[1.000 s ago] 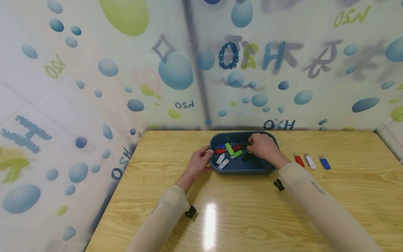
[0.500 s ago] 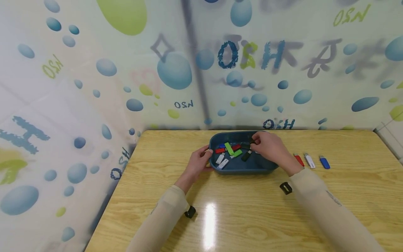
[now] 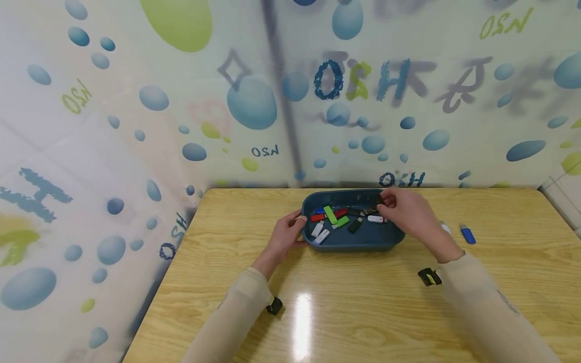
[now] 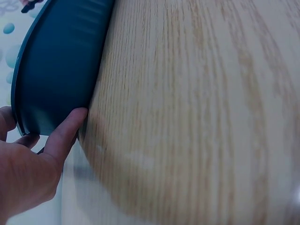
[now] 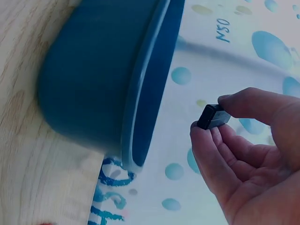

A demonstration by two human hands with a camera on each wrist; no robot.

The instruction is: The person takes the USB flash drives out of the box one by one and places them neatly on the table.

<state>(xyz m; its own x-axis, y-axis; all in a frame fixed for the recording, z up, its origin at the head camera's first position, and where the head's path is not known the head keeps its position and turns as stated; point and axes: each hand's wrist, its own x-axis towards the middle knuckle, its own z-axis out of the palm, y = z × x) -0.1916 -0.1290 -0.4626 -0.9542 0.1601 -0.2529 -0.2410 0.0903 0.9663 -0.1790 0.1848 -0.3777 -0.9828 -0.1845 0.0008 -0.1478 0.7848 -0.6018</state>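
Observation:
A dark blue plastic basin [image 3: 351,247] stands near the back of the table, with several USB flash drives in it: red, green, white, black and blue. My left hand [image 3: 287,233] grips the basin's left end, thumb at the rim and fingers against the outer wall [image 4: 63,61]. Over the right end, my right hand [image 3: 413,217] pinches a black USB flash drive [image 5: 213,117] between thumb and fingertips. In the right wrist view the drive is above the rim, apart from the basin. A white flash drive [image 3: 375,219] lies inside the basin below that hand.
On the wooden table [image 3: 354,302], right of the basin, lie a blue flash drive [image 3: 468,234] and a white one [image 3: 445,228], partly covered by my right wrist. A patterned wall covering [image 3: 345,146] rises directly behind the table's back edge.
My right hand has moved right and lifted from among the drives toward the basin's right rim, bringing the black flash drive along. My left hand has stayed on the basin.

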